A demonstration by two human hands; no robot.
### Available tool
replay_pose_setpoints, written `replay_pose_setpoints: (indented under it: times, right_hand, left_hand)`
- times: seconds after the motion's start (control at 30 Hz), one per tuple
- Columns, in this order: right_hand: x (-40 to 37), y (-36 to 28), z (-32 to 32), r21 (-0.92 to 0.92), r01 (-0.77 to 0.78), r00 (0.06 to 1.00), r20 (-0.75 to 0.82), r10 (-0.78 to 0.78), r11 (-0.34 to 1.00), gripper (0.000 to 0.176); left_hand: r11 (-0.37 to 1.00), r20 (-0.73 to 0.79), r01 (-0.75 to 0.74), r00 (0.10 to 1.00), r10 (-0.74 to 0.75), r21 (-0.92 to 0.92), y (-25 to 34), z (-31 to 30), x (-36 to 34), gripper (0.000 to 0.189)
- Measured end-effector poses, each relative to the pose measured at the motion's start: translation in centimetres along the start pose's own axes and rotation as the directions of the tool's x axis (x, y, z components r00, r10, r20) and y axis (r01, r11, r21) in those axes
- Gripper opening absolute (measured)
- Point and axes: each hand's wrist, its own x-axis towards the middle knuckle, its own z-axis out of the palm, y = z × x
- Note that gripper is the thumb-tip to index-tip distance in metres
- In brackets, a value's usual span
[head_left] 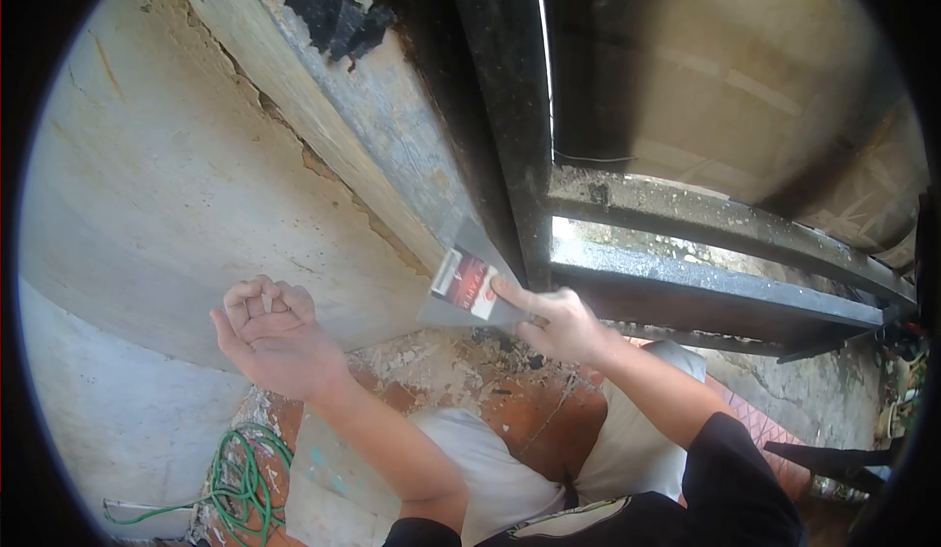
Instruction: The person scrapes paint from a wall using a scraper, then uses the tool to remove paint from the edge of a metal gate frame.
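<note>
My right hand grips a putty knife with a red and white label on its wide blade. One finger presses along the label, and the blade overlaps the lower part of a worn door frame. Bare grey surface shows on that frame, with a patch of peeling black paint near its top. To the left, my left hand is raised in front of the pale wall. Its palm faces up, and the fingers are loosely bent and apart, holding nothing.
Paint flakes litter the reddish floor below the frame. A tangled green hose lies at the lower left. On the right stands a dark gate with horizontal bars and a brownish panel. A crack runs along the wall's edge.
</note>
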Motion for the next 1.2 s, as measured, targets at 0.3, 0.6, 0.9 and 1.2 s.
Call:
replay_pose_setpoints:
  times: [0.3, 0.6, 0.9, 1.2]
  right_hand:
    - [-0.1, 1.5, -1.2, -0.121, 0.082, 0.997, 0.025, -0.079, 0.989, 0.074]
    - [-0.2, 1.1, -1.2, -0.187, 0.053, 0.998, 0.031, -0.048, 0.981, 0.075]
    - [-0.5, 0.7, -0.3, -0.067, 0.030, 1.000, 0.008, -0.030, 0.997, 0.072]
    - [2.0, -2.7, -0.4, -0.045, 0.009, 1.000, -0.029, -0.010, 0.999, 0.064]
  left_hand:
    - [1.000, 0.078, -0.006, 0.997, 0.006, -0.004, 0.0, -0.8, -0.1, 0.042]
    - [0.999, 0.032, -0.010, 0.999, 0.009, 0.035, -0.6, 0.4, -0.6, 0.042]
    - [0.998, 0.052, -0.057, 0.997, 0.057, 0.006, -0.9, -0.4, 0.3, 0.043]
    - [0.998, 0.047, -0.059, 0.997, 0.060, -0.013, -0.4, -0.7, 0.0, 0.036]
